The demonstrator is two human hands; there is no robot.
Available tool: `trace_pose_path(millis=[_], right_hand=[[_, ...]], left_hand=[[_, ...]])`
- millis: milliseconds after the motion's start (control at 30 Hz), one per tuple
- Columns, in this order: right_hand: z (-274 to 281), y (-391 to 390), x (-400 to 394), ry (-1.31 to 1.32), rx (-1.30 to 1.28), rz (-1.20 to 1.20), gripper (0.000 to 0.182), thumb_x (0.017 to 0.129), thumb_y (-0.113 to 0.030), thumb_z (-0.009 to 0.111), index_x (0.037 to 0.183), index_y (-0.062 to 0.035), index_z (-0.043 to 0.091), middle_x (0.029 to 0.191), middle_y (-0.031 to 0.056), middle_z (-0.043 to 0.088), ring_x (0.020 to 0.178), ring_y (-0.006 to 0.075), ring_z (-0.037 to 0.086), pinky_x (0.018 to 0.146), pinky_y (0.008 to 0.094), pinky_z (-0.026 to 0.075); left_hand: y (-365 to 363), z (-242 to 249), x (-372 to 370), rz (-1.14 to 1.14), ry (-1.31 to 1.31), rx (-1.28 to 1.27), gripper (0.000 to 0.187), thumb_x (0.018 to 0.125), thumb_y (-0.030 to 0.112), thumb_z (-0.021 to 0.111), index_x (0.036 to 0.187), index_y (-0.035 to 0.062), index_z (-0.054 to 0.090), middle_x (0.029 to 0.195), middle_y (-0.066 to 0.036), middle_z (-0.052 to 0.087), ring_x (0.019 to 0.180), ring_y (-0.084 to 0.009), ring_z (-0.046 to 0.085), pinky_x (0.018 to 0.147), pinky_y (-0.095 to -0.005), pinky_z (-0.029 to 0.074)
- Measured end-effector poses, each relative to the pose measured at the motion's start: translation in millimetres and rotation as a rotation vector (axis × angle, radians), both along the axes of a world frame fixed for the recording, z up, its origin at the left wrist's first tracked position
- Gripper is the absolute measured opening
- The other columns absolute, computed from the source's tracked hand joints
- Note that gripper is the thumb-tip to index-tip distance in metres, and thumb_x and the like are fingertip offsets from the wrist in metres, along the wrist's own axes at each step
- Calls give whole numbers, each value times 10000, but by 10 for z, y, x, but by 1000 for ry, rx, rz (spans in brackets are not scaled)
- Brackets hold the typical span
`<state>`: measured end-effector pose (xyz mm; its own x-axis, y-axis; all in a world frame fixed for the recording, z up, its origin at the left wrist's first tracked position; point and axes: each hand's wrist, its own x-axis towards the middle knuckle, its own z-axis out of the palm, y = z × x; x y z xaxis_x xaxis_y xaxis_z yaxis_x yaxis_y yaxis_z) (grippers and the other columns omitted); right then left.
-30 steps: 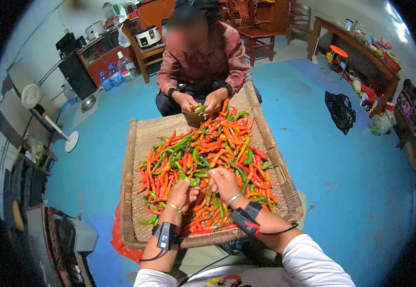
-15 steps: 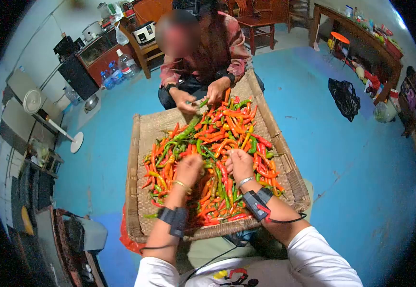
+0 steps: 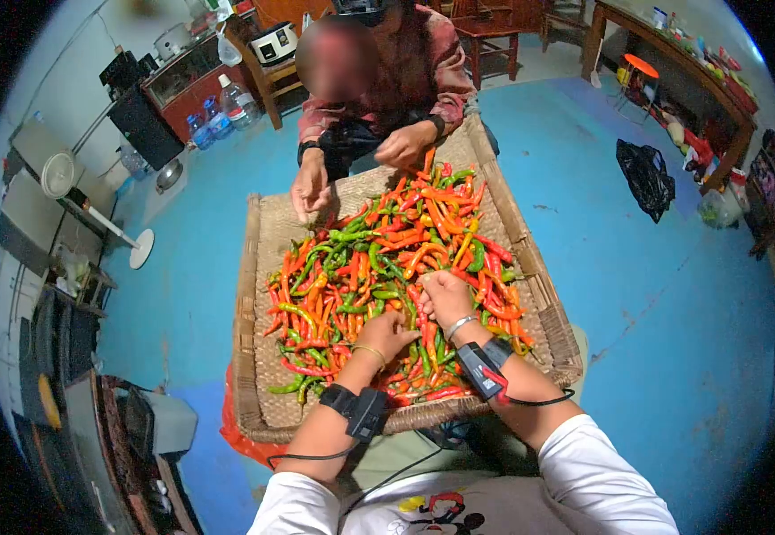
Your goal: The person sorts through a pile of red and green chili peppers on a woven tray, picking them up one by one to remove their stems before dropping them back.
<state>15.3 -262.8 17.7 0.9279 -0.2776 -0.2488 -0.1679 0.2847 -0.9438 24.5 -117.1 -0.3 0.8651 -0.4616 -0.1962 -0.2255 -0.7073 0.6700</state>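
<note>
A shallow woven basket [image 3: 249, 267] holds a heap of red, orange and green chili peppers [image 3: 379, 241]. Over the near middle of the heap, my left hand [image 3: 387, 337] reaches down with thumb and fingertips apart, touching the peppers. Just to its right and a little farther off, my right hand [image 3: 445, 299] is closed, its fingers curled together; whatever is in them is hidden. Straps with small dark devices circle both of my forearms.
Across the basket sits another person, whose left hand [image 3: 407, 144] and right hand [image 3: 311, 189] are above its far edge. A white fan [image 3: 141, 248] stands left. A black plastic bag [image 3: 646, 178] lies on the blue floor [image 3: 575, 178]. An orange stool [image 3: 641, 66] is farther back.
My left hand has come down and right onto the peppers; my right hand has barely moved. The other person's hands have moved apart, one lowering toward the basket's far left.
</note>
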Motion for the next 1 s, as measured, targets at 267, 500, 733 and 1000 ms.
trace_pose_path(millis=[267,500,733,1000], right_hand=[[-96,28,18,15,-74,137,183,800,-201,486,743,-30,521,565,7,498,444,70,451,422,214,384],[-134,127,-13,-157,-470,334,218,728,-209,570,840,-22,564,626,38,532,599,115,511,547,251,406],[11,187,-99,-94,-432,365,228,726,-139,584,908,-19,518,621,47,516,528,103,499,476,245,412],[-84,144,-70,-88,-90,323,150,794,-99,446,904,-15,503,607,31,518,459,103,490,427,219,400]], left_hand=[[161,-223,154,42,88,-221,223,704,227,613,684,40,492,527,-25,484,485,-114,443,469,-259,379],[142,56,193,545,448,-837,240,811,240,481,668,48,488,535,-15,497,413,-82,467,360,-199,382],[206,54,214,613,450,-967,214,831,203,449,723,26,501,608,-47,538,474,-82,493,402,-188,406],[47,65,76,375,673,-1049,152,813,180,486,803,33,526,668,-21,553,535,-82,511,454,-167,417]])
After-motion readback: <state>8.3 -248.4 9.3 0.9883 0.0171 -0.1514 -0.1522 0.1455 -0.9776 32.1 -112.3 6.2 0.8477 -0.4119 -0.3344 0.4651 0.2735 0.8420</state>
